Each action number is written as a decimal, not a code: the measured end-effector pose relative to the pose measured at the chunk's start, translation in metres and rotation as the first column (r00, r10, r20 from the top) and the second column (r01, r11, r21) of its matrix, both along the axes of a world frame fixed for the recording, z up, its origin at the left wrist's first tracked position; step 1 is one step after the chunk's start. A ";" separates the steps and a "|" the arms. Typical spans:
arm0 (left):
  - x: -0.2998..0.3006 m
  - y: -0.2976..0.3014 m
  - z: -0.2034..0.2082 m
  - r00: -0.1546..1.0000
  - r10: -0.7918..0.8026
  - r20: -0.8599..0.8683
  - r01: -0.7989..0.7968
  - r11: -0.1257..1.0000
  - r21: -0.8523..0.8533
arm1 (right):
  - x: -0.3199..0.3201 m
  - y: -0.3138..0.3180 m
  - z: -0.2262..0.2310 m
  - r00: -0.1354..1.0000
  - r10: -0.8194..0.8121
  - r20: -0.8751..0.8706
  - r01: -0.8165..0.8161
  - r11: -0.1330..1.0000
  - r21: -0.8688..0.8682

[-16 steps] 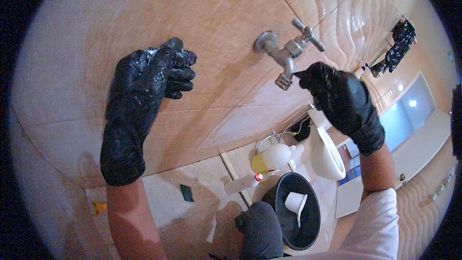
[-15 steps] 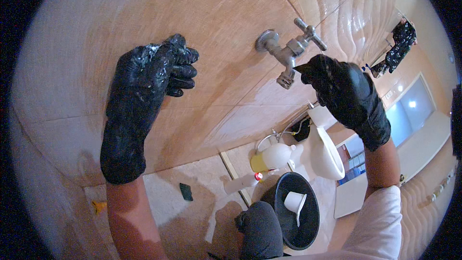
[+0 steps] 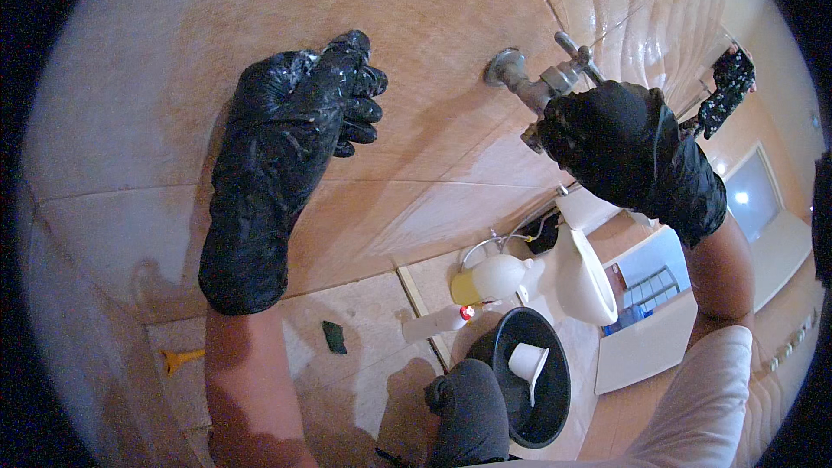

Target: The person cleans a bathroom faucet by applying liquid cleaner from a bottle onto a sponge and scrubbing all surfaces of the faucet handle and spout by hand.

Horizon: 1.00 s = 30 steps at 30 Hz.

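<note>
A metal wall tap [image 3: 562,78] with a cross handle juts from the tan tiled wall [image 3: 416,121] at the upper right. Black-gloved, my right hand [image 3: 620,143] is closed against the tap's spout and covers most of it. Its curled fingers face the tap, and anything inside them is hidden. On the left, my left hand [image 3: 290,121] is held close to the wall in a matching black glove, wet and flecked with white foam. Its fingers curl inward, with the palm out of sight, so I cannot make out what it holds.
Below stands a black basin [image 3: 562,420] holding a white mug [image 3: 527,362]. A white bottle with a red cap [image 3: 433,324], a dark green pad [image 3: 334,337] and a yellow tool [image 3: 180,359] are on the floor. Farther right is a white toilet [image 3: 591,282].
My right hand has moved onto the tap's spout, hiding more of it. The left hand has shifted up and right along the wall. The view has turned slightly.
</note>
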State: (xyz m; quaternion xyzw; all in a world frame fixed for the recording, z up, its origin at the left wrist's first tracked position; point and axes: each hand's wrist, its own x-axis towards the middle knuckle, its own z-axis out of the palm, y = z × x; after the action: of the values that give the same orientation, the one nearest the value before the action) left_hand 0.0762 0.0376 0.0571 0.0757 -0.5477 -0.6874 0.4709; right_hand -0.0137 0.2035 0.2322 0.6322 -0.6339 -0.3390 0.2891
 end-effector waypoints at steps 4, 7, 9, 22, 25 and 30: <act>-0.004 -0.003 0.000 0.997 -0.024 0.076 0.028 0.999 -0.045 | -0.005 0.003 -0.002 0.996 0.085 -0.038 -0.085 0.996 0.005; -0.010 0.001 0.000 1.000 -0.012 0.015 0.013 0.999 -0.048 | -0.013 0.007 -0.009 0.958 0.120 -0.259 -0.103 0.992 0.076; 0.008 0.000 0.007 0.999 0.022 0.023 -0.021 0.999 -0.034 | -0.006 0.004 -0.010 0.919 0.187 -0.347 -0.164 0.982 0.095; -0.005 0.003 0.004 1.000 -0.002 0.007 0.002 1.000 -0.019 | -0.024 -0.018 0.005 0.900 0.437 -0.015 -0.434 0.897 0.088; -0.005 0.000 0.006 0.995 -0.034 0.089 0.035 0.999 -0.006 | -0.005 0.007 0.005 0.851 0.013 0.525 0.186 0.927 -0.325; 0.007 -0.004 0.005 0.997 0.009 0.070 -0.010 1.000 0.015 | -0.025 0.034 -0.004 0.564 0.063 0.823 0.355 0.882 -0.311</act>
State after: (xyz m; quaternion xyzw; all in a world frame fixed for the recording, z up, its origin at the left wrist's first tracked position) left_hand 0.0833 0.0340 0.0626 0.1060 -0.5584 -0.6861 0.4540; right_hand -0.0386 0.2378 0.2279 0.5759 -0.8055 0.1200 0.0711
